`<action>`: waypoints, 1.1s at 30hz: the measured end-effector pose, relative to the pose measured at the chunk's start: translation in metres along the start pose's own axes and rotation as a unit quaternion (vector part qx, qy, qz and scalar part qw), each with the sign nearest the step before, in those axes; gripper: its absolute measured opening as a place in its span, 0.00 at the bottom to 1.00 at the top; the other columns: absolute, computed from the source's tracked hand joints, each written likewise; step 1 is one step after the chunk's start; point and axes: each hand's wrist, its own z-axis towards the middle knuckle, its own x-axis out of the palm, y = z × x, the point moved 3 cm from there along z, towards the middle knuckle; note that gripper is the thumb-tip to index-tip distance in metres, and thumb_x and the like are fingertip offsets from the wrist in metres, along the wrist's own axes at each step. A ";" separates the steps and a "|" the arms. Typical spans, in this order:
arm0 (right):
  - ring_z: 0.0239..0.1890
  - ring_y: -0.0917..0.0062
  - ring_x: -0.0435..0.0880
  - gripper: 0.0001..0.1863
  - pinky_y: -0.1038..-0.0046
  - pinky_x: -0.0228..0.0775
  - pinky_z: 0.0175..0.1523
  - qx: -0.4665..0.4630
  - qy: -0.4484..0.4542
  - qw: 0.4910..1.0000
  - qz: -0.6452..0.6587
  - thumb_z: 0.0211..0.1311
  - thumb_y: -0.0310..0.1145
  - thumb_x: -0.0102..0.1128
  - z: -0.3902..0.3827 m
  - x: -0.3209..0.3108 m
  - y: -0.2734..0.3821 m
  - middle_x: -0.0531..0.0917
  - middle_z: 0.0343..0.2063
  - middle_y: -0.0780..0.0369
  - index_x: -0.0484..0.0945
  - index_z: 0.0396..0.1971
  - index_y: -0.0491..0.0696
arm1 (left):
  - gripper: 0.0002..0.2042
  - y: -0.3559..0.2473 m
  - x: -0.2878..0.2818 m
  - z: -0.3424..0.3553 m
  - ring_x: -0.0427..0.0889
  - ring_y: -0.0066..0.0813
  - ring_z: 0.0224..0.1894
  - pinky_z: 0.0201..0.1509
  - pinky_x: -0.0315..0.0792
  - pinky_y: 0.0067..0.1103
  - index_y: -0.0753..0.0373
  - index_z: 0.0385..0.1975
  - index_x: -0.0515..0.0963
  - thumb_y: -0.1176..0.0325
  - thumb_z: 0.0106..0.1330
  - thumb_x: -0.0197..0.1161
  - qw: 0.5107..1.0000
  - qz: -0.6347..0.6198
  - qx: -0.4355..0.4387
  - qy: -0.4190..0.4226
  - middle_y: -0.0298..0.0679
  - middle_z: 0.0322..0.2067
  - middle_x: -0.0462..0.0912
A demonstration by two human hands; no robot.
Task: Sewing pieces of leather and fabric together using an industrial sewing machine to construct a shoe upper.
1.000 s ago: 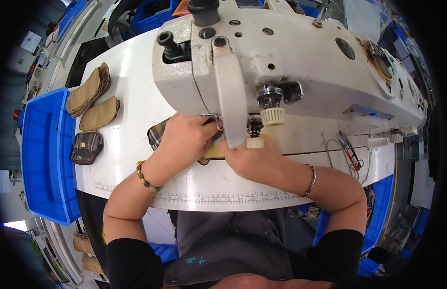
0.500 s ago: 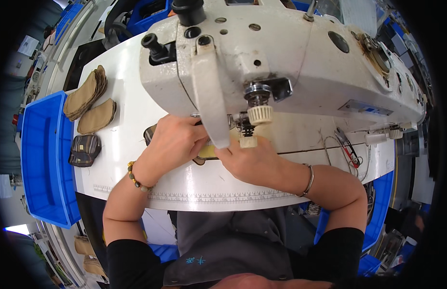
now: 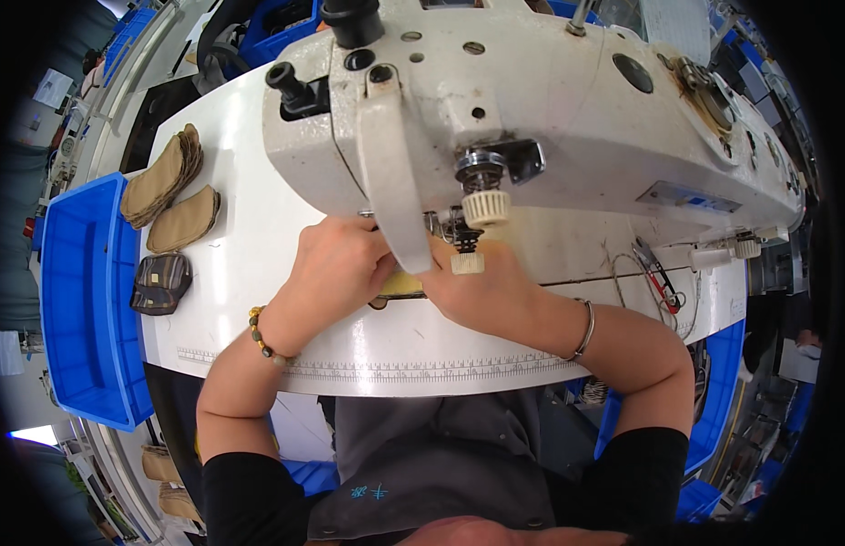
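Observation:
A fabric piece with a yellow face and dark brown edging (image 3: 402, 286) lies under the head of a white sewing machine (image 3: 532, 118). My left hand (image 3: 336, 264) bends over its left part, fingers closed on it. From the right, my right hand (image 3: 482, 287) grips the piece, its fingertips partly behind the machine's pale lever (image 3: 397, 182). Most of the piece is covered by my hands, and the needle area is hidden.
On the white table (image 3: 250, 136), stacked tan fabric pieces (image 3: 163, 182) and a dark checked pouch (image 3: 161, 283) lie at left. A blue bin (image 3: 88, 300) stands beyond them. Red-handled thread snips (image 3: 657, 276) lie at right. A printed ruler (image 3: 422, 374) runs along the near edge.
Both hands have shifted slightly to the right. The dark end of the piece that showed left of my left hand is now hidden behind it.

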 end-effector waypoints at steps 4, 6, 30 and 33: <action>0.21 0.74 0.81 0.09 0.74 0.69 0.20 0.031 0.010 0.999 0.023 0.46 0.27 0.64 0.002 -0.003 0.000 0.81 0.53 0.55 0.80 0.30 0.45 | 0.05 0.003 -0.002 0.000 0.83 0.43 0.28 0.30 0.77 0.32 0.61 0.24 0.81 0.72 0.51 0.70 1.000 0.001 0.001 0.007 0.41 0.28 0.83; 0.21 0.74 0.80 0.09 0.74 0.67 0.19 0.028 0.012 0.999 0.020 0.46 0.27 0.64 0.000 -0.001 0.000 0.82 0.48 0.56 0.79 0.30 0.47 | 0.07 0.007 -0.006 -0.001 0.82 0.39 0.25 0.27 0.75 0.30 0.55 0.30 0.85 0.73 0.52 0.65 0.999 -0.035 -0.008 -0.004 0.36 0.23 0.82; 0.12 0.73 0.77 0.09 0.69 0.66 0.16 -0.004 0.004 0.999 0.045 0.49 0.28 0.61 0.004 -0.006 0.011 0.73 0.11 0.65 0.74 0.31 0.46 | 0.08 0.000 -0.008 0.000 0.83 0.40 0.29 0.31 0.77 0.30 0.60 0.33 0.87 0.70 0.52 0.71 1.000 -0.018 0.004 0.017 0.39 0.29 0.83; 0.12 0.73 0.77 0.08 0.69 0.66 0.16 -0.008 0.000 1.000 0.026 0.49 0.28 0.61 0.003 -0.008 0.011 0.73 0.11 0.66 0.75 0.31 0.46 | 0.07 0.000 -0.004 0.001 0.83 0.40 0.29 0.31 0.77 0.30 0.60 0.32 0.86 0.70 0.52 0.70 0.999 0.003 -0.018 0.042 0.40 0.29 0.84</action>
